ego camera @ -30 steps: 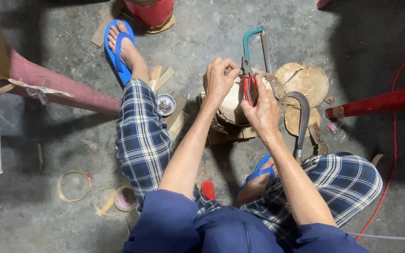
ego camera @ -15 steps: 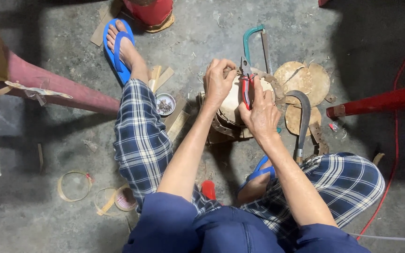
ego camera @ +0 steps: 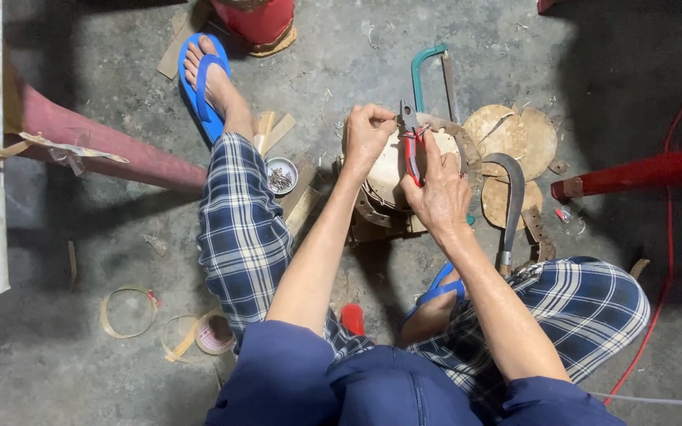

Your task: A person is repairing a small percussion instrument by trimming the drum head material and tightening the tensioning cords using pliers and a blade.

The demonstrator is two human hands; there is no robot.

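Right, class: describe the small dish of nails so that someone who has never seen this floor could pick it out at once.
Start at the person's outstretched leg in blue checked trousers on the left. Just right of its shin, on the grey concrete, beside some wooden slats, sits a small round metal dish. It alone is shiny and holds a heap of small dark nails.

red plastic-gripped metal pliers [ego camera: 412, 150]; pale matt wooden round [ego camera: 388, 170]; rough concrete floor [ego camera: 120, 237].

Red-handled pliers [ego camera: 412, 150] stand upright, tips up, over a pale round wooden piece [ego camera: 392, 170] resting tilted on the concrete floor [ego camera: 357, 63].
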